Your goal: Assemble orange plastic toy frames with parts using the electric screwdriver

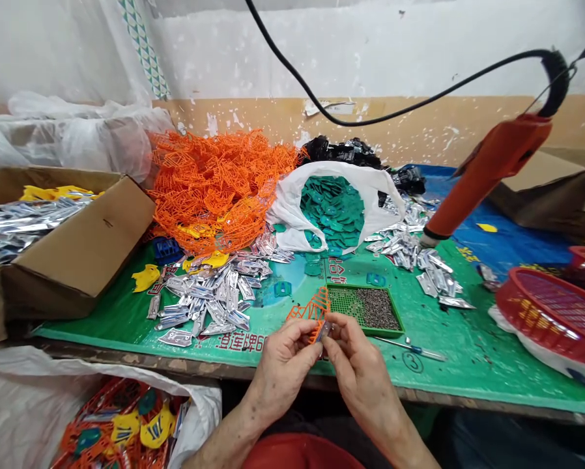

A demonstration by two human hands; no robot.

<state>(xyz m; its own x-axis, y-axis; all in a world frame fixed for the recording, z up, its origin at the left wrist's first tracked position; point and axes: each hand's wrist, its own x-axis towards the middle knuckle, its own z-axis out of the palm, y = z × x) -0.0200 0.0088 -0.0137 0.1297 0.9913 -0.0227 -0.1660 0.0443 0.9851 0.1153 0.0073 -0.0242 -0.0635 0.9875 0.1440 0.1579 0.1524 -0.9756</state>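
Close together over the table's front edge, both hands work on one orange plastic lattice piece (pixel 316 303) and a small shiny metal plate (pixel 324 331). My left hand (pixel 285 358) is closed, pinching the orange piece near its lower end. The fingers of my right hand (pixel 363 365) are closed on the metal plate, which lies against the orange piece. Fingertips partly hide where the two parts meet. Just beyond the hands lies a green perforated tray (pixel 339 287) with many tiny dark metal pieces (pixel 378 307). A thin screwdriver-like tool (pixel 414 350) rests right of it.
An orange power screwdriver (pixel 490 176) hangs at right on a black cable. Behind are an orange lattice heap (pixel 219 176) and a white bag (pixel 287 212) of green pieces. Metal plates (pixel 214 296) lie left. A cardboard box (pixel 82 241) and red basket (pixel 546 326) flank the table.
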